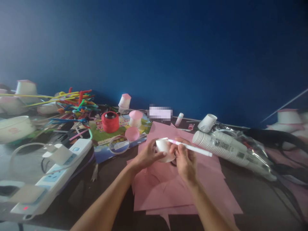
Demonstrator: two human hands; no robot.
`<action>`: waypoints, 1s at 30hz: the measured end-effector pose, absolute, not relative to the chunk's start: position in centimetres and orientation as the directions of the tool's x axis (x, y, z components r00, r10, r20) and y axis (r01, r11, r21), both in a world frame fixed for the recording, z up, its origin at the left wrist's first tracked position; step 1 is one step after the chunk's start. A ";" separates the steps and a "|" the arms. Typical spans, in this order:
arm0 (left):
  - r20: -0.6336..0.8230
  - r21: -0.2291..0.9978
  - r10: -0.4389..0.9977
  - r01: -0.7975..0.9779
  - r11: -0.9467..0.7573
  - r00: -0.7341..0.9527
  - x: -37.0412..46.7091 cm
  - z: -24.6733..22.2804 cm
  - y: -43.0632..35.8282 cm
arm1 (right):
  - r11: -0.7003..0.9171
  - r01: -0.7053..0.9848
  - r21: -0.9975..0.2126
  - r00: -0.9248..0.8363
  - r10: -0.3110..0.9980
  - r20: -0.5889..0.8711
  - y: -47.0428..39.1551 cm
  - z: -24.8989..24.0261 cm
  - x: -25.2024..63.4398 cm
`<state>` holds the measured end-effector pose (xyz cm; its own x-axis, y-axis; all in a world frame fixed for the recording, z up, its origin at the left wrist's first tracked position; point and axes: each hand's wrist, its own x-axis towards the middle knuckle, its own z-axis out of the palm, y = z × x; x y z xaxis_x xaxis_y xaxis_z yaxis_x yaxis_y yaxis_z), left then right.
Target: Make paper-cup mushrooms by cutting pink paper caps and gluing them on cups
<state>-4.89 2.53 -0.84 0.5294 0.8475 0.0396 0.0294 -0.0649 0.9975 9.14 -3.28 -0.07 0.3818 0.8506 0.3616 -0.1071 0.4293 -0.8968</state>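
Observation:
In the head view, my left hand [151, 155] is closed around a small white paper cup [161, 146], tilted above pink paper sheets [166, 189]. My right hand [185, 162] grips a slim white marker [194, 149] with a pink band. The marker's banded end lies close to the cup's rim; whether it touches cannot be made out. Some right fingers also seem to rest against the cup. Beyond my hands, a white cup with a pink cone top [135, 118] stands near a pink paper disc [132, 133].
A power strip [57, 176] with plugs lies left. Behind it are pipe cleaners [77, 102] and a red thread spool [110, 122]. A sleeve of stacked paper cups [221, 149] lies right, below a loose cup [207, 123]. A glue stick [179, 119] stands near the blue wall [154, 54].

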 end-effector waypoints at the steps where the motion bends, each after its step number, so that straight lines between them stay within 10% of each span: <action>1: 0.043 0.998 0.842 0.022 -0.065 0.538 -4.9 -0.8 2.6 | 0.425 -0.076 -0.902 0.403 0.840 0.362 -3.2 -0.1 9.3; 30: 0.093 0.988 0.779 0.039 -0.149 0.620 -5.2 0.0 2.6 | 0.414 0.376 -0.829 0.308 0.788 0.533 -3.4 0.2 9.8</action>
<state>-5.24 2.65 0.03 0.6197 0.7793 0.0934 0.0387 -0.1492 0.9880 9.77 -3.45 0.18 0.3076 0.7884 0.5327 0.3755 0.4138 -0.8293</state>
